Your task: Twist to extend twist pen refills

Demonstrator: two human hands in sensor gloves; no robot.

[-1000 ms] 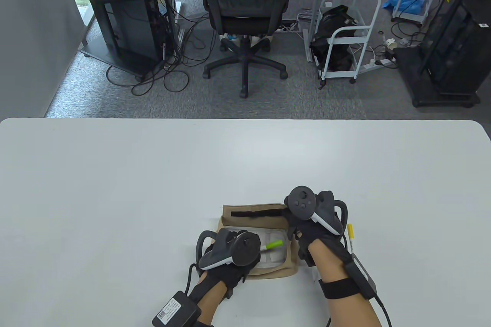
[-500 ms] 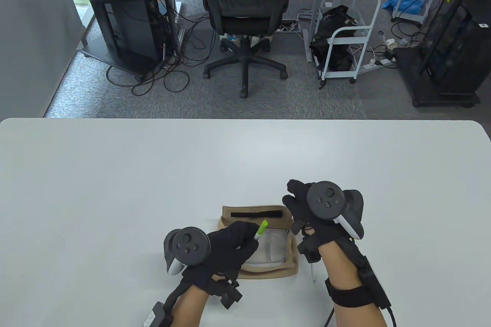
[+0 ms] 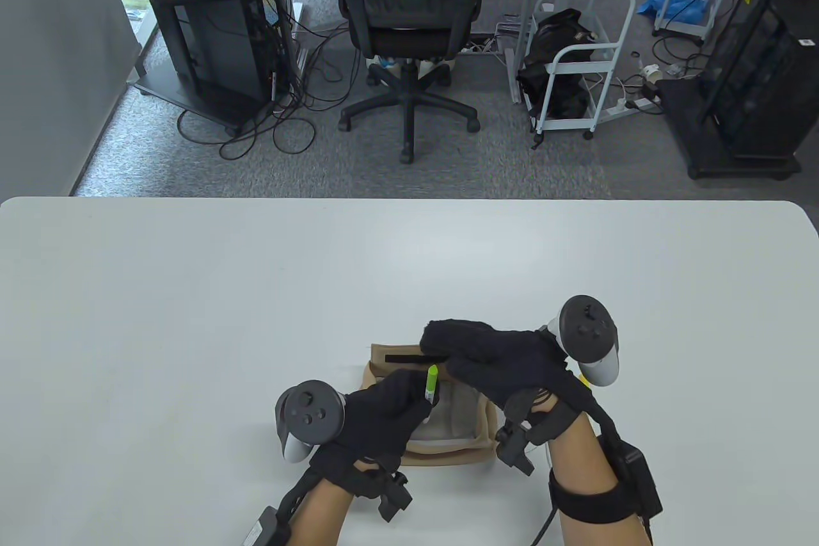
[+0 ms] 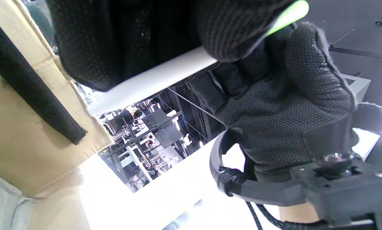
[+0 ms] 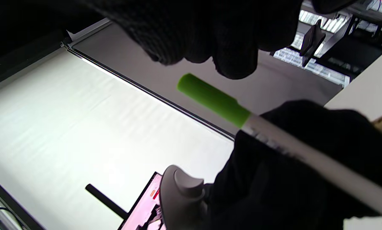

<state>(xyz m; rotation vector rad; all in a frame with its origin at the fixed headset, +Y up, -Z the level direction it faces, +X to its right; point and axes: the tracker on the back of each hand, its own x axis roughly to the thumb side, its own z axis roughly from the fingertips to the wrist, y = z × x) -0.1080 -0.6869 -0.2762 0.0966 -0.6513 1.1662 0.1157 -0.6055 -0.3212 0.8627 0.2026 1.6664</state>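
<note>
Pen [image 3: 432,383] near upright in left hand [image 3: 384,415], green end up, perhaps tilted

Table camera looks down; wrist cameras close, sharing the pen [image 3: 432,381].

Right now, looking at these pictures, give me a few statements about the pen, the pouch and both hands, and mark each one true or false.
1. The left hand holds the white pen with the green end. True.
2. The green end points down into the tan fabric pouch. False: it points up and away from the person.
3. The right hand reaches over the pouch toward the pen's green end. True.
4. The right hand grips the green end. False: in the right wrist view its fingers hang apart from it.
5. The pouch lies on a wooden table. False: the table is white.
</note>
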